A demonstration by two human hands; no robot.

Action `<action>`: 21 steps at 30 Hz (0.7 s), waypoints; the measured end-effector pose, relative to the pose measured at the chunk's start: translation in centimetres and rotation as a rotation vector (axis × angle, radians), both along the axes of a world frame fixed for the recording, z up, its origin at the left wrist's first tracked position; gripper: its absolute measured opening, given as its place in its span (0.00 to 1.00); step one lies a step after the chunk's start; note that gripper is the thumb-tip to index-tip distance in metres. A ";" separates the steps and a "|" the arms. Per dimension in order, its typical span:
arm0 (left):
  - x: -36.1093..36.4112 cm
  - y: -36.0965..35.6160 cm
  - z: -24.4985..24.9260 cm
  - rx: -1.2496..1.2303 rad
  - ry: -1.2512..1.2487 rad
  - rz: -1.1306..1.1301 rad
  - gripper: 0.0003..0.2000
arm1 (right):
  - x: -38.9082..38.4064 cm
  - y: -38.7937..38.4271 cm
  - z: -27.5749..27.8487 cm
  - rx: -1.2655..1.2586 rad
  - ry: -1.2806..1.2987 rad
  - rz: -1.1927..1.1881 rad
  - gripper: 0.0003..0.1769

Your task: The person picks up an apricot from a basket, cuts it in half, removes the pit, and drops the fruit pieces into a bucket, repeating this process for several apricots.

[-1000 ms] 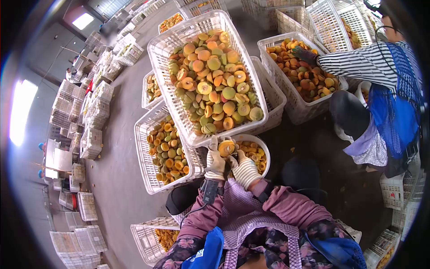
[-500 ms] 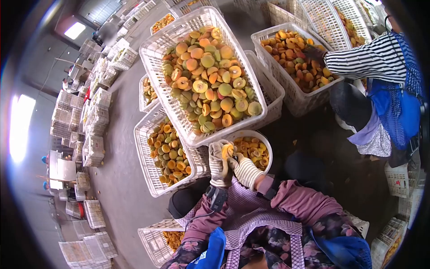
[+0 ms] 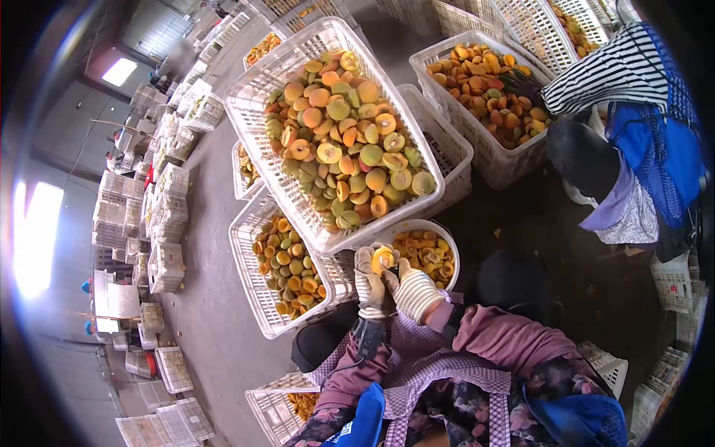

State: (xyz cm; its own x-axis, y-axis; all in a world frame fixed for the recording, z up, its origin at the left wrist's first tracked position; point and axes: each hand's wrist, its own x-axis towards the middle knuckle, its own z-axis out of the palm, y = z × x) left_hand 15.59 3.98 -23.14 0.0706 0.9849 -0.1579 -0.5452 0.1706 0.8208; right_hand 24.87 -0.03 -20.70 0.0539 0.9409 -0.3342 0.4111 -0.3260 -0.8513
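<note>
My left hand (image 3: 372,281), in a striped work glove, is closed around an apricot half (image 3: 382,258) with its yellow-orange flesh showing. Close against it, my right hand (image 3: 415,290), gloved too, has its fingers curled at the fruit. Something small and dark shows at the right fingertips; its kind is not clear. Just beyond the hands stands a round white bucket (image 3: 456,262) holding orange-yellow apricot pieces. Above it, a large white plastic crate (image 3: 237,112) is heaped with halved apricots (image 3: 339,110), some with pits in them. A lower crate (image 3: 246,268) to the left holds more halves.
At the upper right a co-worker's striped sleeve (image 3: 603,78) reaches into another crate (image 3: 495,160) of apricots. Stacked crates (image 3: 165,268) line the left side of the concrete floor (image 3: 212,246). Another crate (image 3: 272,410) sits beside my left leg.
Both hands have shifted slightly down and right in view, staying together at the apricot. The fruit's yellow inner face now shows more. The co-worker's arm has moved a little.
</note>
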 end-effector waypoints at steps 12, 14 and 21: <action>0.0 -0.2 0.8 0.053 0.180 -0.028 0.13 | 0.0 0.4 -0.1 -0.059 -0.010 0.028 0.28; 0.0 -0.5 1.2 0.092 0.205 -0.035 0.12 | -0.4 0.1 -1.0 -0.056 0.023 0.027 0.27; 0.6 -0.8 2.0 0.165 0.324 0.017 0.10 | -0.5 -0.5 -1.7 0.010 0.100 0.051 0.24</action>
